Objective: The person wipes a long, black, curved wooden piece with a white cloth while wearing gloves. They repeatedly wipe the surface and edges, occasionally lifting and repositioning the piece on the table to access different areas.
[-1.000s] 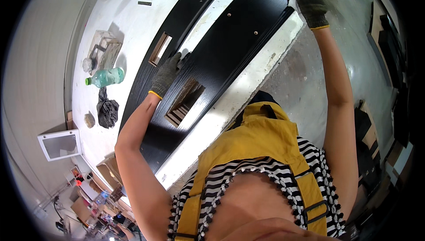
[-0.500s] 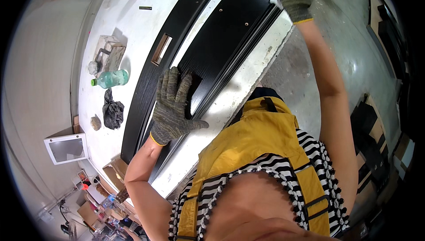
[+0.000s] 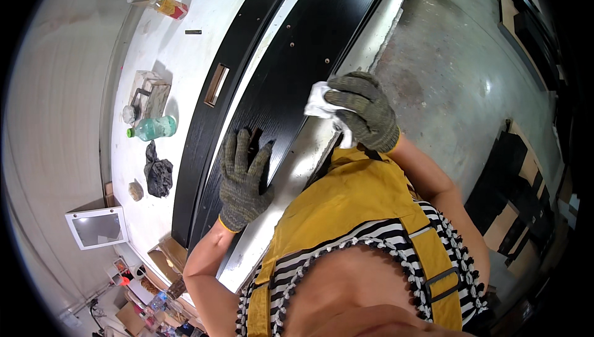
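Observation:
Two long black wood-grained panels lie side by side on a white table. My left hand (image 3: 242, 181), in a dark knitted glove with a yellow cuff, rests with its fingers spread on the nearer black panel (image 3: 297, 71). My gloved right hand (image 3: 366, 109) is closed on a crumpled white cloth (image 3: 323, 103) at that panel's near edge. Small holes show in the panel's face beyond my hands. The farther black panel (image 3: 197, 142) has a rectangular slot cut through it.
On the white table (image 3: 185, 58), left of the panels, stand a green-capped bottle (image 3: 154, 128), a worn block (image 3: 150, 92) and a crumpled black bag (image 3: 158, 173). A bottle with a red label (image 3: 170, 8) is farther off. Dark boards (image 3: 504, 194) lie on the floor to the right.
My right hand has come back from the panel's far end to nearer my body, bringing the white cloth. My left hand stays spread on the panel; the nearer panel's edge sits differently.

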Available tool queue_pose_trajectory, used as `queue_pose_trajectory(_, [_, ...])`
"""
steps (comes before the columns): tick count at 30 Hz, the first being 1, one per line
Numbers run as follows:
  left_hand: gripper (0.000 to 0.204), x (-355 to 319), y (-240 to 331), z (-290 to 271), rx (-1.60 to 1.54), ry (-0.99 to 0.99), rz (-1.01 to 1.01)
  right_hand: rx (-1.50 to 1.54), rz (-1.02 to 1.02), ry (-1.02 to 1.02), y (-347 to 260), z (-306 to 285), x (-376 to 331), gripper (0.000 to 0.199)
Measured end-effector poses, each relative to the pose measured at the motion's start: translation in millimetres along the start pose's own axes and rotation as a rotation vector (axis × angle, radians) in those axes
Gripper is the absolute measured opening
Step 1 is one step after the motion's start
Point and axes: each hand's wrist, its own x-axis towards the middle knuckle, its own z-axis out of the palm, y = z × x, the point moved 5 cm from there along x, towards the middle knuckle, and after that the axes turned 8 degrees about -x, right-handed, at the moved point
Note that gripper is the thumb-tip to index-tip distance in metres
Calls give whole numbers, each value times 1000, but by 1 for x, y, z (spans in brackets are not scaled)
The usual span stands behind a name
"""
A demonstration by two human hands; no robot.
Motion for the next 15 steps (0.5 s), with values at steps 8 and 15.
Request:
queue_pose_trajectory(8, [76,-9,-24,-44,-831,-58,-236,261,656,330,44,-28,-48,25])
queue_pose_trajectory(15, [78,-14,-46,-56,-1040,-217,-461,130,564,283,47,-24,-38,21])
